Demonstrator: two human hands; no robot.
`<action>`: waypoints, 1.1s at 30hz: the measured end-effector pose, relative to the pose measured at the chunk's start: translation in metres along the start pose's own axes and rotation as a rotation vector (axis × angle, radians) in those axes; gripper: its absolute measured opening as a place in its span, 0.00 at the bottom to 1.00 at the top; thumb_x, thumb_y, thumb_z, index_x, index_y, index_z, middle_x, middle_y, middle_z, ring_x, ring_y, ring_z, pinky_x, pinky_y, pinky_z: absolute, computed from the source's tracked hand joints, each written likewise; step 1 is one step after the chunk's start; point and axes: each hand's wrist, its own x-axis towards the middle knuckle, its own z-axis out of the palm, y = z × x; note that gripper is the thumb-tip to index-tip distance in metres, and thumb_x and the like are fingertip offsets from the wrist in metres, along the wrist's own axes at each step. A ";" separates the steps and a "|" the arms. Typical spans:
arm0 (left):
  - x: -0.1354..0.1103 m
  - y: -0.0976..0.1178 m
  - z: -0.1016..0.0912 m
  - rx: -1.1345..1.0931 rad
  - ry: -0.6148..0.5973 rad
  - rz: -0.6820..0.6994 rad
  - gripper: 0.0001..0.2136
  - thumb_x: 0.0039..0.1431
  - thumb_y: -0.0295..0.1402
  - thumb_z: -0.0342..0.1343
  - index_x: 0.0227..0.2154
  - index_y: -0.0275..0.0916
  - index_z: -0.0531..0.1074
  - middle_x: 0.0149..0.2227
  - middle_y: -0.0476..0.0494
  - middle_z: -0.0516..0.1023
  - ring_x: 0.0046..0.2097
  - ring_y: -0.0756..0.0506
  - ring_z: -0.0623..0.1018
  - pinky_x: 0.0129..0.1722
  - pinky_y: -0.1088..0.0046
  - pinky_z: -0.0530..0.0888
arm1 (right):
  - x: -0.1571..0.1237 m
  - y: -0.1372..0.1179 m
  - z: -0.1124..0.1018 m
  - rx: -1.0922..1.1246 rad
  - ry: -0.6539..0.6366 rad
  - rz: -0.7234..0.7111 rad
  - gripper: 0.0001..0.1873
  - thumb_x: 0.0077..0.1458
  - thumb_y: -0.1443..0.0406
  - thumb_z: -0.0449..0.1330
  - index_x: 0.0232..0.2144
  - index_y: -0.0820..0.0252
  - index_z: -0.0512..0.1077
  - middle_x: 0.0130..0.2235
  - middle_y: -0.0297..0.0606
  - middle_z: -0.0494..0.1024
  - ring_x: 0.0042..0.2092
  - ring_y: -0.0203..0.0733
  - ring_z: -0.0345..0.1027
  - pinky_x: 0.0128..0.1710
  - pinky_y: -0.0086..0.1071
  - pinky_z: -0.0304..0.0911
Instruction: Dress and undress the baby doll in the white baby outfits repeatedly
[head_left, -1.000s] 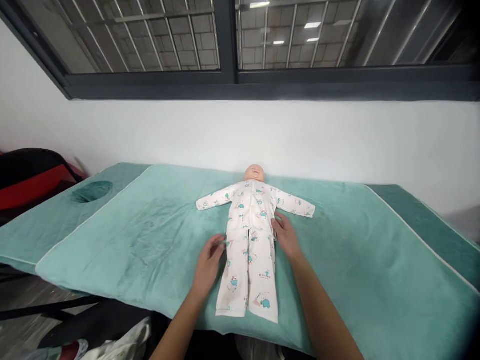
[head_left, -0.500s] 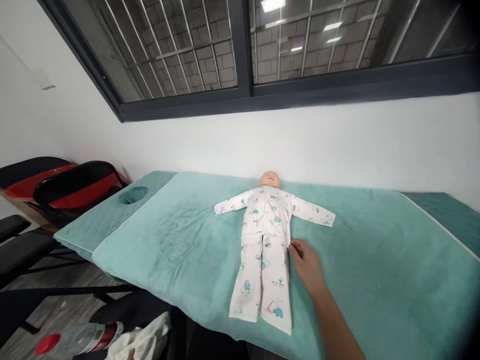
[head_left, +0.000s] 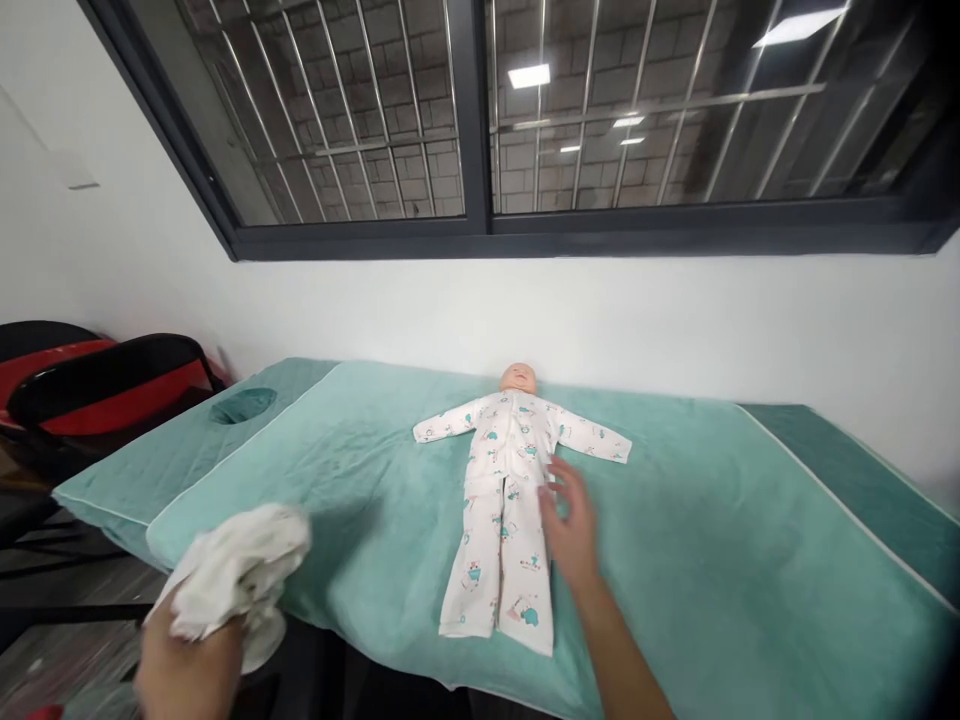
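Note:
A baby doll (head_left: 518, 378) lies on its back on a green padded bed (head_left: 675, 560), head toward the wall. It wears a white printed long-sleeved top (head_left: 514, 435) and matching trousers (head_left: 525, 580), with both sleeves stretched out sideways. My left hand (head_left: 191, 650), at the lower left, grips a bunched white cloth (head_left: 244, 565) above the bed's near edge; its exact kind cannot be made out. My right hand (head_left: 571, 520) hovers at the doll's right-hand side in view, by the waist, fingers apart and slightly blurred, holding nothing.
Black and red folding chairs (head_left: 112, 390) stand left of the bed. A round face hole (head_left: 244, 405) is in the bed's left end. Behind it rise a white wall (head_left: 375, 310) and a dark-framed window (head_left: 480, 235) with metal bars.
My left hand has lifted the white cloth from the lower-left seat area up to the bed's edge. My right hand has let go of the top's hem, fingers spreading. The view has shifted slightly.

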 end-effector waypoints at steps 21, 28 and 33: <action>-0.111 0.159 0.137 -0.683 -0.727 0.312 0.12 0.63 0.36 0.50 0.47 0.44 0.72 0.53 0.42 0.74 0.57 0.42 0.73 0.56 0.61 0.72 | 0.045 0.009 -0.133 -1.049 -0.075 0.097 0.34 0.52 0.61 0.61 0.62 0.54 0.64 0.59 0.48 0.70 0.55 0.58 0.67 0.48 0.43 0.65; -0.087 0.165 0.161 -0.568 -0.686 0.459 0.12 0.62 0.35 0.49 0.43 0.43 0.75 0.49 0.42 0.76 0.52 0.42 0.75 0.49 0.65 0.73 | 0.058 0.013 -0.141 -1.116 -0.371 0.171 0.50 0.48 0.56 0.66 0.70 0.51 0.50 0.68 0.49 0.57 0.64 0.62 0.57 0.57 0.51 0.59; -0.053 0.214 0.194 -0.573 -0.664 0.598 0.14 0.63 0.34 0.47 0.47 0.42 0.74 0.51 0.41 0.75 0.53 0.43 0.74 0.52 0.64 0.73 | 0.099 -0.033 -0.090 -0.752 -0.194 -0.113 0.34 0.55 0.52 0.62 0.62 0.53 0.64 0.64 0.47 0.66 0.65 0.58 0.57 0.63 0.51 0.53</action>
